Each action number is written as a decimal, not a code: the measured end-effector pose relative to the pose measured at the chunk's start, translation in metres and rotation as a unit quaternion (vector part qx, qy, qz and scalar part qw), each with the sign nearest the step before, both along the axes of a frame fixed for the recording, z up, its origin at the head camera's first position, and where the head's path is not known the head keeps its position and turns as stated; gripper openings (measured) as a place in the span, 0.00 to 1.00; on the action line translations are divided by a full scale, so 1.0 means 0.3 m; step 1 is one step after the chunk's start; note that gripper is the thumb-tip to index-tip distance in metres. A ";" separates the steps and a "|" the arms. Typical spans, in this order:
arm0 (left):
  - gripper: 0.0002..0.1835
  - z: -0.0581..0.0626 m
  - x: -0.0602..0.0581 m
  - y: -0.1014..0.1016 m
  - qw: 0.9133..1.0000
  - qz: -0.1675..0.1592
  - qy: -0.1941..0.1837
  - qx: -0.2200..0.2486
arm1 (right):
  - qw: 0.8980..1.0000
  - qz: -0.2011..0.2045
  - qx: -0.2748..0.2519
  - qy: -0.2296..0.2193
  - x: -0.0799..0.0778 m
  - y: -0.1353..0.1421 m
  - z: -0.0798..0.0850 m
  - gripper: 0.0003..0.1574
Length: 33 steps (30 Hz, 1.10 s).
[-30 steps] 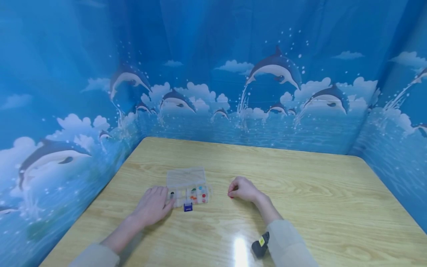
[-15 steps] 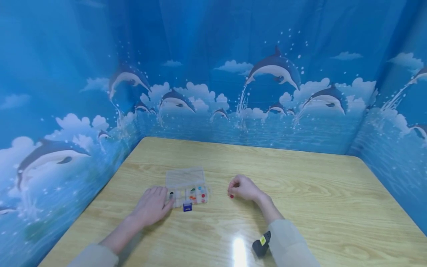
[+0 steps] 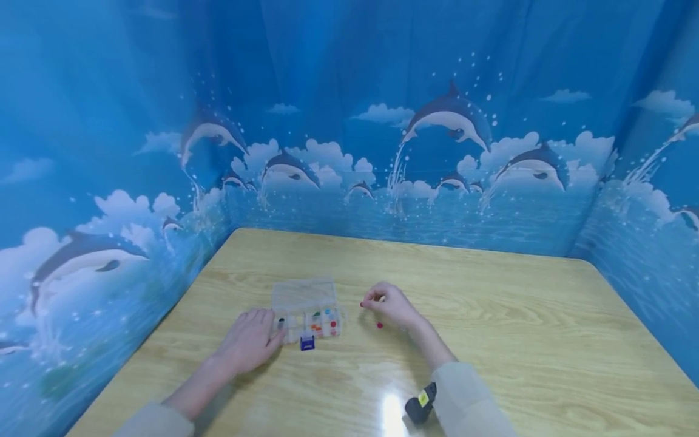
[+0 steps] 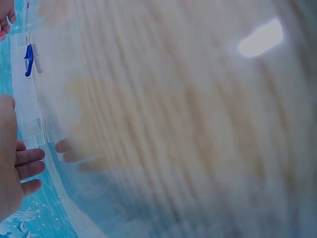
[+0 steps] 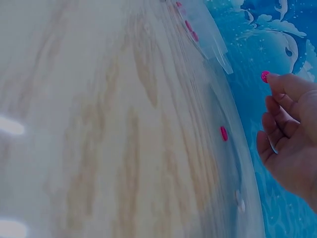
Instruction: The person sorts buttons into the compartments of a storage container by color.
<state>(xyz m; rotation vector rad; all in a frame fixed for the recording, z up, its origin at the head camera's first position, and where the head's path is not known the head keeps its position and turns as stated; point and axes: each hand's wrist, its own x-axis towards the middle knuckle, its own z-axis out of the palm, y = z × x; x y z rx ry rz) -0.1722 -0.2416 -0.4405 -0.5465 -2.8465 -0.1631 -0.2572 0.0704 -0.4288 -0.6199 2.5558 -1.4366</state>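
My right hand (image 3: 392, 306) pinches a pink button (image 5: 265, 77) between thumb and index finger, holding it above the table. On the table just below that hand lies another pink button (image 3: 380, 325). To the left stands a clear plastic compartment box (image 3: 293, 333), its lid (image 3: 303, 294) tipped back. Small black, green, blue, orange and red pieces lie in its compartments. A blue latch (image 3: 307, 343) sits at the box's front edge. My left hand (image 3: 248, 341) rests at the box's left end with its fingers extended, covering part of that end.
The wood-grain table (image 3: 524, 340) carries all of this. Beside the right sleeve is a black device (image 3: 420, 405) with a yellow label. A blue curtain (image 3: 338, 121) printed with dolphins encloses the back and sides.
My right hand has risen from the table and shifted left with a pink button, uncovering the other pink button. The left hand and the box stay in place.
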 end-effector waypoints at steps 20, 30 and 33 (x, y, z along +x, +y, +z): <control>0.16 0.001 0.007 0.003 1.000 -0.003 0.006 0.000 | 0.997 0.013 -0.064 0.030 0.011 -0.093 -0.009 0.04; 0.17 0.004 0.008 0.004 1.000 0.000 0.001 -0.003 | 0.996 0.038 -0.081 0.025 0.034 -0.153 0.003 0.05; 0.17 0.004 0.007 0.004 1.000 0.000 0.004 -0.002 | 0.996 0.039 -0.075 0.015 0.041 -0.168 0.000 0.06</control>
